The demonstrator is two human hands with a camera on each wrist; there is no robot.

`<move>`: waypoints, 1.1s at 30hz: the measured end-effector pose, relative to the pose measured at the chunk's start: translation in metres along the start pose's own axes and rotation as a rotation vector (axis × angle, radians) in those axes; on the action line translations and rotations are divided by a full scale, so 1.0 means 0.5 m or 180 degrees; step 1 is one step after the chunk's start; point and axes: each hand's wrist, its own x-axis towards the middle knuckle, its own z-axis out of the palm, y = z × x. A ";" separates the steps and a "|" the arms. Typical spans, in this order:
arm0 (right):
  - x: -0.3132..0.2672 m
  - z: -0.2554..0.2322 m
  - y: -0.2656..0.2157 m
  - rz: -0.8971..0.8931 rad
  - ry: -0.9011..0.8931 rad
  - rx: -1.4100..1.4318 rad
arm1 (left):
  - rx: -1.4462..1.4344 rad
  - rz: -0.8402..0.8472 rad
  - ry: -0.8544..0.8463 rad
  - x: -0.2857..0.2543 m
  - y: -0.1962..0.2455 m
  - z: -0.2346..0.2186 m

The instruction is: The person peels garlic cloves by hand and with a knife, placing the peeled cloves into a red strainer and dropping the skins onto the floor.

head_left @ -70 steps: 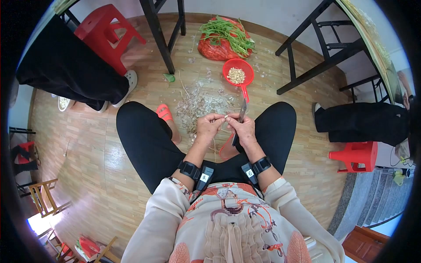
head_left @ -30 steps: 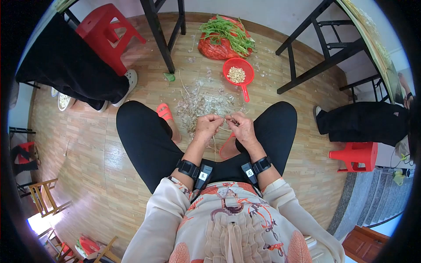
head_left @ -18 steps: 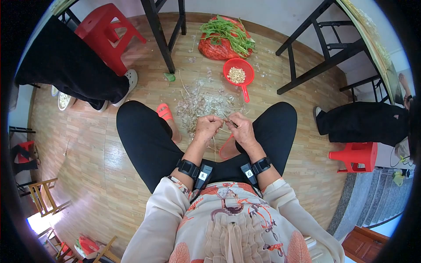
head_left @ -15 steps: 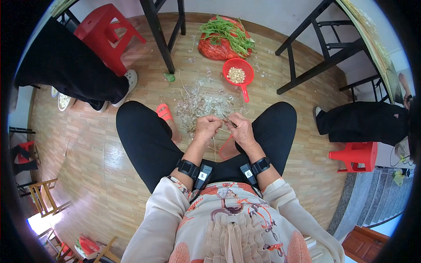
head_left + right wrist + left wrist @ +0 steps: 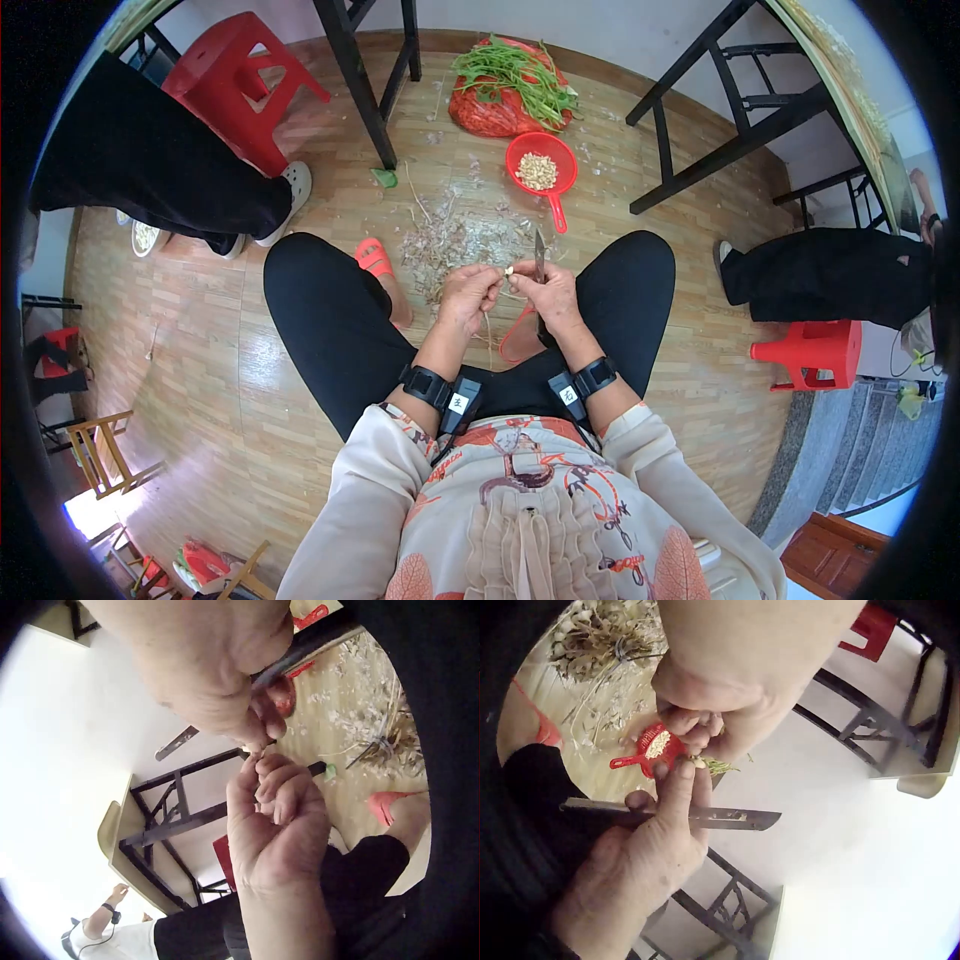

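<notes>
In the head view both hands meet over the lap. My right hand [image 5: 552, 300] holds a knife [image 5: 540, 255], its blade pointing away from the body, and pinches a small pale garlic clove [image 5: 509, 271] between thumb and fingertip. My left hand [image 5: 470, 295] has its fingers curled, fingertips right at the clove. The left wrist view shows the clove [image 5: 698, 763] at the right thumb tip, with stringy dry bits [image 5: 720, 766] beside it and the knife blade [image 5: 739, 818] crossing behind the thumb. From the right wrist, left thumb and index finger meet at the clove [image 5: 257, 750].
Garlic skins [image 5: 450, 235] litter the floor ahead, near a tied bunch of dry garlic [image 5: 604, 645]. Beyond lie a red strainer [image 5: 556, 150] of peeled cloves and a red bag [image 5: 490, 112] topped with green stems. Black table legs [image 5: 365, 80] and red stools [image 5: 230, 90] flank them.
Earlier the knife blade dropped from sight while the right hand turned inward and worked at the fingertips; now the hand has turned back, the blade points forward, and a pale clove shows.
</notes>
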 end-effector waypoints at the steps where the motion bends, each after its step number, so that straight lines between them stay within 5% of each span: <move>1: -0.003 0.001 -0.009 0.0218 0.0028 0.0385 | -0.0047 0.0003 -0.0073 0.002 -0.004 -0.003; 9: 0.000 -0.003 -0.011 0.0673 -0.0025 0.0975 | 0.0646 0.0219 0.0041 -0.009 0.001 0.012; 15: 0.006 -0.011 -0.012 0.0987 -0.0001 0.1574 | 0.0314 0.0265 -0.0130 0.004 -0.014 0.001; 20: 0.008 -0.020 -0.012 0.0971 -0.0002 0.1899 | -0.0137 0.0381 0.0328 0.006 -0.005 -0.003; 33: 0.010 -0.002 0.009 0.0010 -0.0064 0.0069 | 0.1275 0.0639 0.0203 -0.006 0.002 0.016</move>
